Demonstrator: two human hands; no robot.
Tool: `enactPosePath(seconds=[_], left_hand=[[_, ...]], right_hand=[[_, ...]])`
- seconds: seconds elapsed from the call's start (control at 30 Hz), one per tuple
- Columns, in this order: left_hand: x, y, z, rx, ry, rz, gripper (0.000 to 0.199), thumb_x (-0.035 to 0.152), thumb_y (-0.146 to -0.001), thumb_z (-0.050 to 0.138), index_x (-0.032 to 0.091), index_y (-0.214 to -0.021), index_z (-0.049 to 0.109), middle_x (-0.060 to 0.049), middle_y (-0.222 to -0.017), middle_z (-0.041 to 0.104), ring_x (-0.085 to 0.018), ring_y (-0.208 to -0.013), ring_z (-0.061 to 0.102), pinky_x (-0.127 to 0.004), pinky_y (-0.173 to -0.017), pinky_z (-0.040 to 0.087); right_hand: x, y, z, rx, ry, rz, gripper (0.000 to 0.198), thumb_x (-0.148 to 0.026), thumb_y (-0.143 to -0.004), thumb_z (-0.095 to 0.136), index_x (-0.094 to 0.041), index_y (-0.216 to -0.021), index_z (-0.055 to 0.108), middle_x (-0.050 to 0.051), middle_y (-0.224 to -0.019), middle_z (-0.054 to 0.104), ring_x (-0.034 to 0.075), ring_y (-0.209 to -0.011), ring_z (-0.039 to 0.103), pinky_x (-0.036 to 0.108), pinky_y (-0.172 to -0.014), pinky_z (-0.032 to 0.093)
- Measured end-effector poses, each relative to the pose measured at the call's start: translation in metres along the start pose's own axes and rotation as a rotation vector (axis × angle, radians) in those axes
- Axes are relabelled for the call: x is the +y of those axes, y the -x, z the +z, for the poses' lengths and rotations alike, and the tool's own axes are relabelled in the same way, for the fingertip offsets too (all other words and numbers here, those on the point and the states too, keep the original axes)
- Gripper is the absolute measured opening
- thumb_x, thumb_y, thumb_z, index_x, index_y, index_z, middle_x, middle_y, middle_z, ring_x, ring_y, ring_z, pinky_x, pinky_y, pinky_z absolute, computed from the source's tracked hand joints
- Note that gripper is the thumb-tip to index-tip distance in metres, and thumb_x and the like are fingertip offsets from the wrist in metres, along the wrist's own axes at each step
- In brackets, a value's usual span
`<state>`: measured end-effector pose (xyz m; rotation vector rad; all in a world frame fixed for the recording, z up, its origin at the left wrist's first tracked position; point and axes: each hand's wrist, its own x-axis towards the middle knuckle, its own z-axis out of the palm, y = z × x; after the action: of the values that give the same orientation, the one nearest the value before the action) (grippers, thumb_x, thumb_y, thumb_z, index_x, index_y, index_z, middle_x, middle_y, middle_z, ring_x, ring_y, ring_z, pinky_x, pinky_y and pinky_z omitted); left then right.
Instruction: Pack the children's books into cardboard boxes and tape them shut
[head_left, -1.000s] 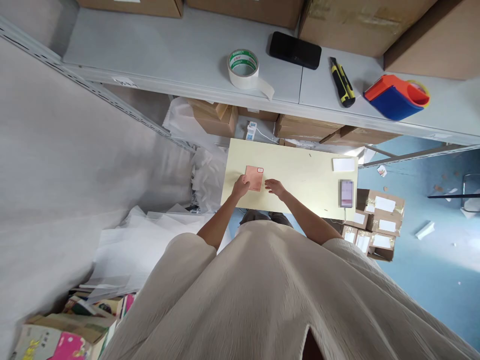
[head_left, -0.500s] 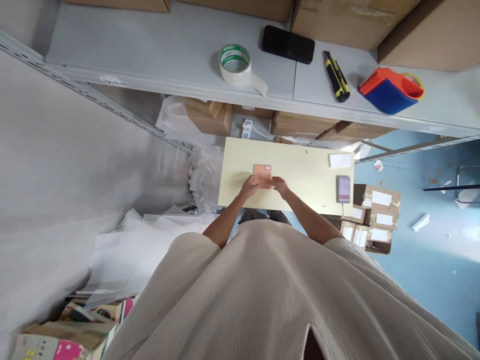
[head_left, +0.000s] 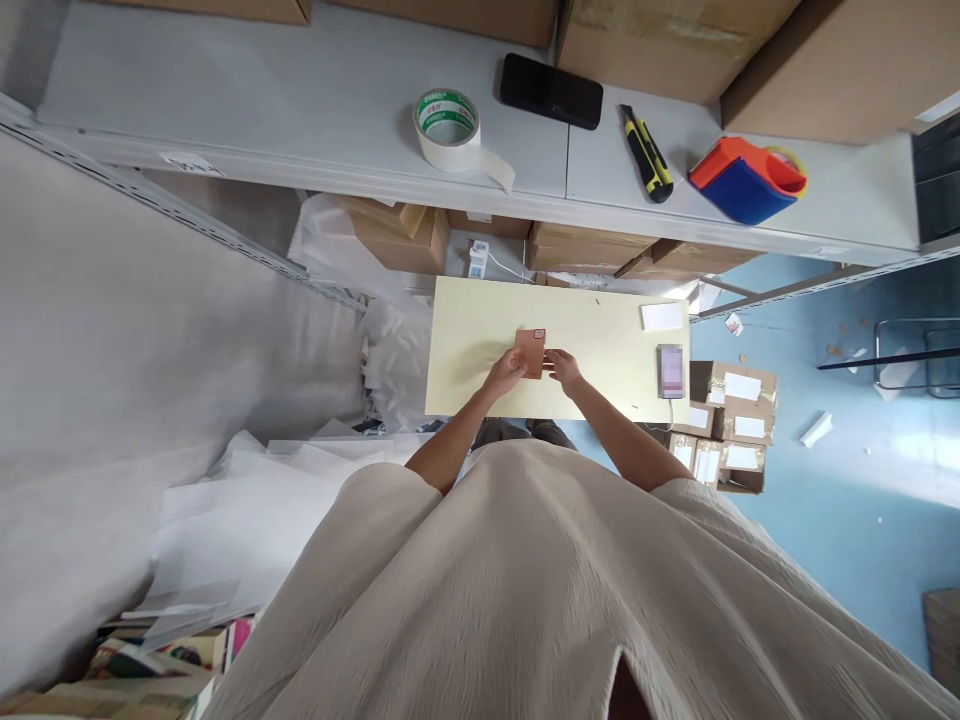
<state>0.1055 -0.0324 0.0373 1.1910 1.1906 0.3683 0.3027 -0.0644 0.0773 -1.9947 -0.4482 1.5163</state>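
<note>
Left hand [head_left: 505, 370] is closed on the left side of a flat pink item [head_left: 529, 345], while the right hand [head_left: 564, 370] is set at its right edge, fingers partly curled, seemingly to steady it; whether they grip cannot be told. The item is held over the tabletop [head_left: 615, 370], nearer its left edge than its right, where a screen device [head_left: 671, 371] is placed, apparently clear of both hands.

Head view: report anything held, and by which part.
The left hand holds the flat pink item by its lower left side; the right hand is at its right edge, grip unclear.
</note>
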Motion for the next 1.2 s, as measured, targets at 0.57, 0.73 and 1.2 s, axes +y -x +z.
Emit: enactPosePath(seconds=[0.57, 0.73, 1.2], left_hand=[[-0.001, 0.023, -0.06, 0.242, -0.075, -0.109, 0.049, 0.035, -0.106, 0.066, 0.023, -0.154, 0.063, -0.016, -0.155, 0.074, -0.032, -0.141, 0.074, -0.042, -0.112, 0.062], [-0.007, 0.022, -0.063, 0.217, -0.105, -0.097, 0.05, 0.031, -0.106, 0.063, 0.021, -0.155, 0.062, -0.017, -0.158, 0.072, -0.03, -0.145, 0.071, -0.041, -0.117, 0.059], [-0.035, 0.049, -0.061, -0.097, -0.634, 0.066, 0.067, 0.022, -0.099, 0.067, 0.025, -0.165, 0.058, -0.019, -0.185, 0.044, -0.037, -0.176, 0.036, -0.06, -0.145, 0.02]], right_hand=[[-0.011, 0.012, 0.049, -0.189, 0.05, -0.004, 0.018, -0.042, -0.09, 0.078, -0.026, -0.095, 0.072, 0.007, -0.106, 0.085, 0.023, -0.099, 0.077, 0.034, -0.085, 0.055], [-0.003, 0.007, 0.049, -0.175, 0.089, -0.01, 0.014, -0.036, -0.088, 0.078, -0.025, -0.094, 0.073, 0.007, -0.104, 0.084, 0.021, -0.091, 0.074, 0.032, -0.08, 0.054], [0.02, 0.012, 0.054, -0.376, 1.203, -0.484, 0.075, -0.032, -0.103, 0.062, -0.033, -0.177, 0.051, 0.007, -0.189, 0.04, 0.039, -0.172, 0.036, 0.061, -0.137, 0.034]])
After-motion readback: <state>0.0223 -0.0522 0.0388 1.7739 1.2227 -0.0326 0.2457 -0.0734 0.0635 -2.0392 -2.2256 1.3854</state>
